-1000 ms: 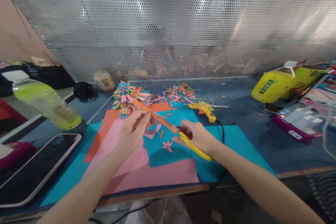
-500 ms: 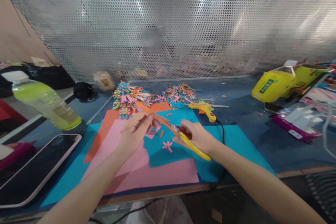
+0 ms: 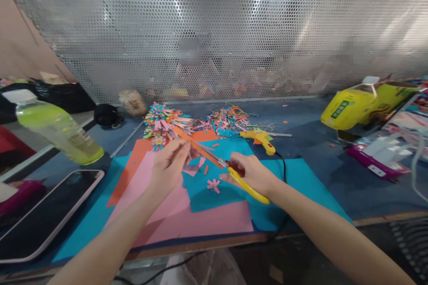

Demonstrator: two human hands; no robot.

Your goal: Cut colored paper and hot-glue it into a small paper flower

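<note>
Orange strip (image 3: 210,158) and yellow-handled scissors (image 3: 236,176), hands engaged

Item: left hand (image 3: 170,160), fingers pinched on the strip, which I see slanting above the paper sheets
Item: right hand (image 3: 252,171), clamped on the scissors, blades lying along the strip; whether they meet, I cannot tell
Beneath: blue sheet (image 3: 207,200), bearing one pink star-shaped cutout (image 3: 213,185); pink sheet (image 3: 167,200) to its left
Beyond, on the surface (image 3: 304,138): yellow glue gun (image 3: 250,135), paper shreds (image 3: 227,119), fringed paper bundle (image 3: 162,122)
Far left: dark-screened phone (image 3: 53,213), capped bottle (image 3: 60,129), leaning in my view
</note>
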